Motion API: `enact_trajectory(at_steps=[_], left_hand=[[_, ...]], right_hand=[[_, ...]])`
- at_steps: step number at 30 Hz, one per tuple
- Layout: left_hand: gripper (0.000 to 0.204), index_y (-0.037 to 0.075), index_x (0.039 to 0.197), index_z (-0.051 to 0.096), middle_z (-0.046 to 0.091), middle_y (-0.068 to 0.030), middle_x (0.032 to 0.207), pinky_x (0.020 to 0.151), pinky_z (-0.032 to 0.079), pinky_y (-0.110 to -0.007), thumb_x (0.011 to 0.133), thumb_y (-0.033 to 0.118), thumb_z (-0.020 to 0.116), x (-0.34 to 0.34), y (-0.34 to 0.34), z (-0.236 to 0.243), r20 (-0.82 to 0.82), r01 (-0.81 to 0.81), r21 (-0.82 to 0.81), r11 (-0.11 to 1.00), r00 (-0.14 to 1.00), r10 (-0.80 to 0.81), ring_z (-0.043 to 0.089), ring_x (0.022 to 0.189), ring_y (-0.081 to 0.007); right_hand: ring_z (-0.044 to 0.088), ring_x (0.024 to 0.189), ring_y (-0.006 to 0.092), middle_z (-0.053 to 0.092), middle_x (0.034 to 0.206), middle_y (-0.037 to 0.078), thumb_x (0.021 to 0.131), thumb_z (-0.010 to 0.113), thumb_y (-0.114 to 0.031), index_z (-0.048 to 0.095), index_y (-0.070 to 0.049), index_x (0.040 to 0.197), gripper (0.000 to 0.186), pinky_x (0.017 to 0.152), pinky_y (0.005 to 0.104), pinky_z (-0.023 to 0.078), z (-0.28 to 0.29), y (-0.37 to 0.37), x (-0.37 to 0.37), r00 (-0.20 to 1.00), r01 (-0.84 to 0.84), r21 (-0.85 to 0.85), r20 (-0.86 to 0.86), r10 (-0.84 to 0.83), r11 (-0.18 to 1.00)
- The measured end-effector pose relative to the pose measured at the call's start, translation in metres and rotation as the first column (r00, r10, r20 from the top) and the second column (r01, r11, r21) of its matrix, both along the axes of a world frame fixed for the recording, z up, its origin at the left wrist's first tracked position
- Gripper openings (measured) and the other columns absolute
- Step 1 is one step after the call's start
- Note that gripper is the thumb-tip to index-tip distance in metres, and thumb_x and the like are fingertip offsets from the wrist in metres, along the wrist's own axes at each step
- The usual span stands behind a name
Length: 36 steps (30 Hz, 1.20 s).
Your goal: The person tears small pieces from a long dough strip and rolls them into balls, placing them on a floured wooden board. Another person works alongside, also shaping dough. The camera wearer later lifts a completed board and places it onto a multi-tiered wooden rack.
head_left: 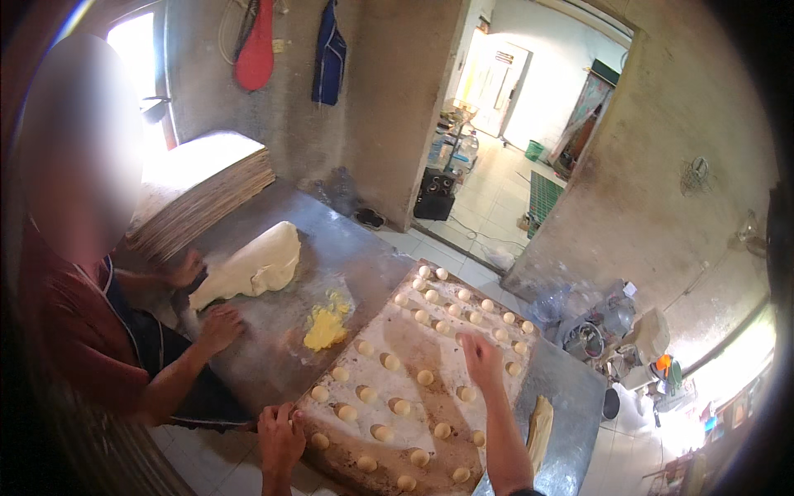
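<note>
Right hand (482,360) curled over dough balls (425,377), grip unclear; left hand (281,431) clasping floury board (405,341) at corner.

Window (135,51) glaring, doorway (503,83) overexposed; wall (397,107) dim; shadows across board (332,423); fisheye edges dark, bent.

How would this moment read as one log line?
left hand: at floured board's left edge | right hand: over board, grip contents unclear | on board: dough balls | co-worker's hands: near large dough piece
</note>
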<state>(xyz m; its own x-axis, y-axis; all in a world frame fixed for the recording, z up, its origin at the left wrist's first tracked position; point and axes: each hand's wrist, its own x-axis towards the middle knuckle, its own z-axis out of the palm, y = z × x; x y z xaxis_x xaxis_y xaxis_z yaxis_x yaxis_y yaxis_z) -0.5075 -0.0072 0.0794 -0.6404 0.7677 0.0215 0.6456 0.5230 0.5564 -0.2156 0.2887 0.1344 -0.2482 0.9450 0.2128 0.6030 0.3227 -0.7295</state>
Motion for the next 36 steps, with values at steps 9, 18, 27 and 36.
enact_trajectory(at_steps=[9, 18, 27, 36], left_hand=[[0.048, -0.005, 0.106, 0.066, 0.063, -0.0247, 0.107, 0.094, 0.047, -0.054, 0.107, 0.041, 0.053, -0.002, 0.03, -0.002, -0.188, 0.02, -0.209, 0.978, 0.98, -0.06, 0.06, 0.106, -0.0432], [0.099, -0.008, 0.122, 0.063, 0.067, -0.0268, 0.117, 0.106, 0.044, -0.048, 0.103, 0.075, 0.012, -0.013, 0.023, 0.015, 0.324, 0.025, -0.281, 0.959, 0.943, 0.07, 0.061, 0.117, -0.0392], [0.108, -0.003, 0.118, 0.063, 0.065, -0.0106, 0.106, 0.098, 0.046, -0.036, 0.091, 0.092, 0.017, 0.035, -0.026, -0.02, 0.841, -0.182, 0.273, 0.945, 0.521, -0.143, 0.058, 0.104, -0.0207], [0.094, 0.005, 0.12, 0.058, 0.06, -0.0094, 0.114, 0.097, 0.048, -0.034, 0.096, 0.087, 0.017, 0.23, -0.217, -0.008, 0.842, -0.493, 0.44, 0.751, 0.518, -0.154, 0.058, 0.103, -0.0196]], right_hand=[[0.067, 0.083, 0.0222, 0.073, 0.092, 0.014, 0.108, 0.051, -0.041, 0.072, 0.002, 0.098, 0.049, 0.073, 0.0378, 0.051, -0.132, -0.292, 0.123, 0.635, 0.655, -0.5, -0.042, -0.771, 0.566], [0.068, 0.095, 0.0257, 0.073, 0.103, 0.018, 0.11, 0.043, -0.051, 0.071, 0.004, 0.109, 0.062, 0.082, 0.0399, 0.051, -0.106, -0.299, 0.115, 0.491, 0.563, -0.601, -0.31, -0.814, 0.568], [0.065, 0.11, 0.0292, 0.07, 0.113, 0.021, 0.111, 0.033, -0.058, 0.065, 0.008, 0.127, 0.074, 0.098, 0.041, 0.049, -0.087, -0.266, 0.194, 0.726, 0.514, -0.432, -0.24, -0.644, 0.741], [0.064, 0.11, 0.0499, 0.07, 0.113, 0.031, 0.109, 0.041, -0.041, 0.06, 0.001, 0.135, 0.052, 0.09, 0.0554, 0.051, -0.063, -0.296, 0.339, 0.979, 0.205, -0.237, 0.031, -0.203, 0.95]])
